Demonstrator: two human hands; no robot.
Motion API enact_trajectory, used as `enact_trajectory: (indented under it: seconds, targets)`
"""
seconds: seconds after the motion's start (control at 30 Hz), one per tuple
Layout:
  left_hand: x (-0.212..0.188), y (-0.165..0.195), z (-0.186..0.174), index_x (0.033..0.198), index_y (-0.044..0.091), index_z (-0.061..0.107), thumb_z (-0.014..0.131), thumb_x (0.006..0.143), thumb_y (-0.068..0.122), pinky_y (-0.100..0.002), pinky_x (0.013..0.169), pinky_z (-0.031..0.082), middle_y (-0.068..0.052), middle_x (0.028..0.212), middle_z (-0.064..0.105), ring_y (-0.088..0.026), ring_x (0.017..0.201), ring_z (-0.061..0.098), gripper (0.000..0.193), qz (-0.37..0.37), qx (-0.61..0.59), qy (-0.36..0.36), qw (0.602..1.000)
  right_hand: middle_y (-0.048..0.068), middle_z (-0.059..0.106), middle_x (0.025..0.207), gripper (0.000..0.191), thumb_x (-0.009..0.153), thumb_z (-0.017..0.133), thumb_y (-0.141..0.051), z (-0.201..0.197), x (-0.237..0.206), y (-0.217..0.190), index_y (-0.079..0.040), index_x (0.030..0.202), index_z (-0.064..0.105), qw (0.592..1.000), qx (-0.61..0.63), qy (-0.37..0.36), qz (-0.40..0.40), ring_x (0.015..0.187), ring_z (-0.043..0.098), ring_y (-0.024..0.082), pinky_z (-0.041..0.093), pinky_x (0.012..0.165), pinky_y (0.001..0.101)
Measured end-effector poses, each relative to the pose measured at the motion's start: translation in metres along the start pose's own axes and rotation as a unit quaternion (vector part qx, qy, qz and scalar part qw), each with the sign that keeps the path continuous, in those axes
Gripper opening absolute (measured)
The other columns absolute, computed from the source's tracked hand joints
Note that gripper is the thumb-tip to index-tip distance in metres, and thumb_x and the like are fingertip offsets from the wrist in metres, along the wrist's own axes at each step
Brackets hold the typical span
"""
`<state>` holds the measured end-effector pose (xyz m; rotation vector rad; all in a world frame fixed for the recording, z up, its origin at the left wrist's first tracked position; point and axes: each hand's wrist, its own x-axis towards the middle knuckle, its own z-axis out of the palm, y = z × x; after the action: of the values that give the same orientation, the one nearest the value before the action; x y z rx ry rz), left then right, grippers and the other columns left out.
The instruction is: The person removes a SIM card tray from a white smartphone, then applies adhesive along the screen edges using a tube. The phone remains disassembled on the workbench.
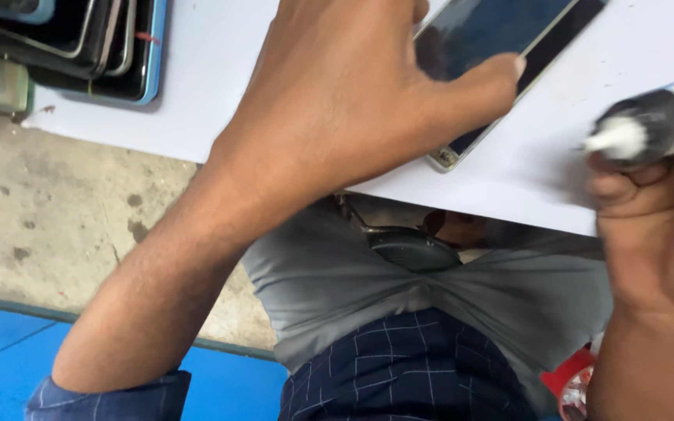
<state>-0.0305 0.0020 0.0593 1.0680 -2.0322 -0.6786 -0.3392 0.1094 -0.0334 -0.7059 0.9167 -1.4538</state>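
My left hand (pixel 352 93) rests on a dark-screened smartphone (pixel 501 35) with a silver frame, lying flat near the front edge of a white table (pixel 532 164). The thumb presses on the screen; the other fingers are hidden past the top edge of the view. My right hand (pixel 657 226) at the right edge holds a white tube with a dark collar and white nozzle (pixel 641 129), tip pointing left, a short way right of the phone. The tube looks blurred.
A stack of several phones or screens (pixel 87 39) sits at the table's back left. Below the table edge are my grey trousers (pixel 431 296), a dark checked shirt (pixel 407 374), concrete floor (pixel 48 210) and a blue surface (pixel 1 351). A red-and-white object (pixel 575 382) shows bottom right.
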Motion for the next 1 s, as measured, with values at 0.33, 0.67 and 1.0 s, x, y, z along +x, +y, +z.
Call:
enact_trajectory:
  seconds: [0.33, 0.67, 1.0]
  targets:
    - [0.003, 0.033, 0.036, 0.142, -0.012, 0.042, 0.081, 0.076, 0.039, -0.043, 0.04, 0.049, -0.029, 0.109, 0.059, -0.033, 0.067, 0.067, 0.092, 0.001, 0.202, -0.015, 0.979, 0.014, 0.063, 0.111, 0.023, 0.122, 0.051, -0.02, -0.036, 0.003, -0.025, 0.001, 0.117, 0.059, 0.966, 0.247, 0.032, 0.071, 0.097, 0.066, 0.021, 0.06, 0.088, 0.0282]
    - [0.021, 0.047, 0.064, 0.143, -0.014, 0.043, 0.082, 0.075, 0.046, -0.039, 0.035, 0.049, -0.029, 0.112, 0.055, -0.028, 0.067, 0.066, 0.099, -0.01, 0.289, -0.045, 0.956, 0.026, 0.07, 0.102, 0.035, 0.125, 0.041, -0.016, -0.039, -0.001, -0.039, 0.009, 0.111, 0.062, 0.978, 0.207, -0.008, 0.017, 0.094, 0.072, 0.031, 0.06, 0.085, 0.0373]
    - [0.031, 0.057, 0.077, 0.141, -0.015, 0.042, 0.082, 0.076, 0.049, -0.038, 0.033, 0.05, -0.03, 0.111, 0.053, -0.027, 0.054, 0.065, 0.1, -0.022, 0.28, -0.056, 0.958, 0.027, 0.07, 0.104, 0.035, 0.124, 0.041, -0.016, -0.024, -0.003, -0.046, 0.01, 0.113, 0.062, 0.978, 0.207, 0.015, 0.014, 0.094, 0.072, 0.032, 0.059, 0.085, 0.0397]
